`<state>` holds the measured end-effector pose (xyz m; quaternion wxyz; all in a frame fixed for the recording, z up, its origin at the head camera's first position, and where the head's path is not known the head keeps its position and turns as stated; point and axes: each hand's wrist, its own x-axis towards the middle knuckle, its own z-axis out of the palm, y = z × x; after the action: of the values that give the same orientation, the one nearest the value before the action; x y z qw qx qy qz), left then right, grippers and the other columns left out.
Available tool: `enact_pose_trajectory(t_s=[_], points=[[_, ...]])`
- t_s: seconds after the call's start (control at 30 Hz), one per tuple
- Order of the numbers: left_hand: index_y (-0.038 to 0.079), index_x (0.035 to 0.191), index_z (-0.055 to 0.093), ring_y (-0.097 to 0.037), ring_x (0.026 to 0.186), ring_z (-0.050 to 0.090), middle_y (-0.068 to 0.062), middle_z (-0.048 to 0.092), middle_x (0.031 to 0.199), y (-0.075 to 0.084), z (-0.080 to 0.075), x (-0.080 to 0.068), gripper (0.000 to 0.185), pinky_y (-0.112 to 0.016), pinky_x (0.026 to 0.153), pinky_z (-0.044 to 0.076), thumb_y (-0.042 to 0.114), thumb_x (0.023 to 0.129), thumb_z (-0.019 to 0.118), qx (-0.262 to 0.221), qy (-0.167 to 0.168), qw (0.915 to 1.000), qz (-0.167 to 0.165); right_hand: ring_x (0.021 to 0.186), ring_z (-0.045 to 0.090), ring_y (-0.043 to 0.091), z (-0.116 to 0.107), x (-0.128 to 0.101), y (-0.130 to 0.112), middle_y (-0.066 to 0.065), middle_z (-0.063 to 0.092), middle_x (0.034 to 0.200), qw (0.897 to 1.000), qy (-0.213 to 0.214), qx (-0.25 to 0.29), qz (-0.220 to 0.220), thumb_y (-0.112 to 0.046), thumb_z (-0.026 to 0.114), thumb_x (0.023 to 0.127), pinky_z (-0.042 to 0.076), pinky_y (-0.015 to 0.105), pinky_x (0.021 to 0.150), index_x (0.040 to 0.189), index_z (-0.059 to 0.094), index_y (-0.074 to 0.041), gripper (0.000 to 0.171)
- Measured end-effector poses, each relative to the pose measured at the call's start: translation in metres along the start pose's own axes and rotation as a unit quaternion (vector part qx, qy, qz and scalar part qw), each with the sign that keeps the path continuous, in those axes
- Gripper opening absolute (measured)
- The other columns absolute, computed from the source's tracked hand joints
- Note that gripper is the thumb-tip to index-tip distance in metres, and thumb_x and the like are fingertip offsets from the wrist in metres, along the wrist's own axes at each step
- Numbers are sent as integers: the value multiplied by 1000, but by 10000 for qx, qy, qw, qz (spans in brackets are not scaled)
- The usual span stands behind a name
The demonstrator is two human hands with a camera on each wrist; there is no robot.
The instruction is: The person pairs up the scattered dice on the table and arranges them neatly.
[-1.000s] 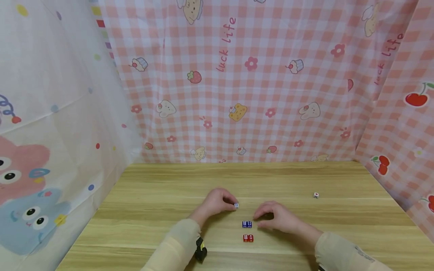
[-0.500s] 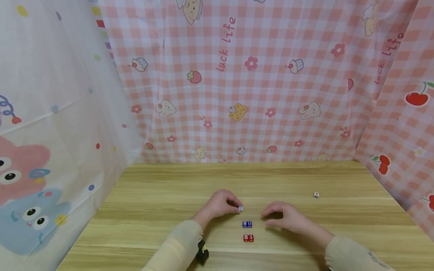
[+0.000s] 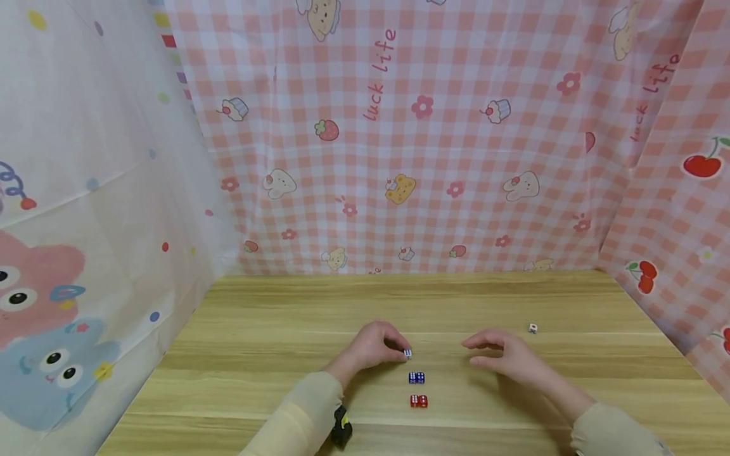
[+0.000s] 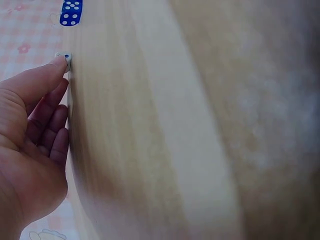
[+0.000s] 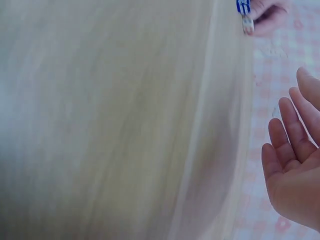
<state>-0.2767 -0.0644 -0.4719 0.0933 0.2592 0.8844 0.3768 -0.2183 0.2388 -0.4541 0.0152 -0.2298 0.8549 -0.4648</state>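
Observation:
My left hand [image 3: 373, 345] pinches a small white die [image 3: 407, 353] with blue pips between thumb and fingertips, at the table surface. In the left wrist view the thumb covers part of that die [image 4: 67, 59]. Just nearer to me lie two blue dice [image 3: 417, 378] side by side, and below them two red dice [image 3: 419, 401], also paired. My right hand [image 3: 507, 358] hovers over the table to the right, fingers and thumb apart with nothing between them. Beyond it, farther right, sits another white die [image 3: 533, 328] showing a red pip.
The wooden table [image 3: 274, 304] is backed by a pink checked cloth [image 3: 433, 152], with a white patterned cloth [image 3: 114, 209] at the left. A black item [image 3: 341, 427] with a yellow spot is beside my left sleeve.
My left hand has shifted slightly right and nearer with the white die, to just behind the blue dice. My right hand has drawn away to the right, closer to the other white die.

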Motion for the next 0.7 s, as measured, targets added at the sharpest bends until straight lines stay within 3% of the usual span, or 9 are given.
enact_pose_trajectory(t_s=[0.1,0.33,0.47,0.7], points=[[16,88,80,-4,82,57,12,68,85,0,0,0,10,-28,83,46,13,80,84,-15,-3,10000,1,108,61,20,-9,-4,4,10,68,115,9998,192,-71,-46,-12,75,89,48,39,95,112,70,-3,26],[16,88,80,-4,81,57,12,68,84,-1,1,0,10,-27,83,46,12,79,84,2,-37,10000,32,106,57,6,-31,-18,11,10,67,117,9962,675,-320,455,-16,74,90,47,27,91,116,70,-5,28],[17,88,80,-3,82,57,13,68,84,0,1,0,10,-28,84,46,13,79,84,12,-87,10000,47,109,56,10,-45,-25,16,15,65,123,9942,806,-390,598,-16,72,92,46,23,89,120,68,-2,31],[18,88,80,-3,83,57,15,66,85,0,1,-1,10,-27,85,45,14,80,84,-5,-148,9999,28,103,49,-10,-63,-34,29,16,64,124,9903,1019,-515,791,-19,70,94,44,15,85,122,66,0,35]])
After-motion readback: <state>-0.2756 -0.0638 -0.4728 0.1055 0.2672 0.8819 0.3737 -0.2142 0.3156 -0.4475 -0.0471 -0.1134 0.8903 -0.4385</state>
